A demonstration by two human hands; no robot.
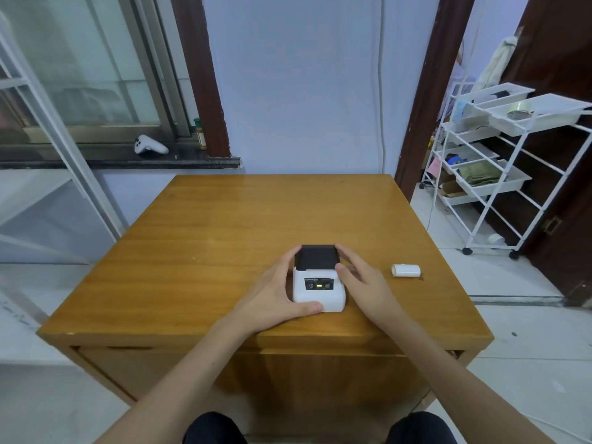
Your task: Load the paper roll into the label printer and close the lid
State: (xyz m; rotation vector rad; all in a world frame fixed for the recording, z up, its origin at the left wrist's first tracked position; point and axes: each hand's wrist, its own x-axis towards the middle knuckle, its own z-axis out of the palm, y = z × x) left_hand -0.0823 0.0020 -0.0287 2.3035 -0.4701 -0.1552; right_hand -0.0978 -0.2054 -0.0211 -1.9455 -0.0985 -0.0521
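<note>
Surface [224,219] bare from 9 through 12 o'clock of printer [318,280]. 2 hands flank it. Paper roll [406,270] lies at 3 o'clock, apart, open approach.

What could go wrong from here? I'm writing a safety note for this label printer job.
The paper roll lies loose on its side near the table's right edge, so a nudge might roll it off. The left hand and right hand only flank the label printer, which could slide when its dark lid is pried.
</note>
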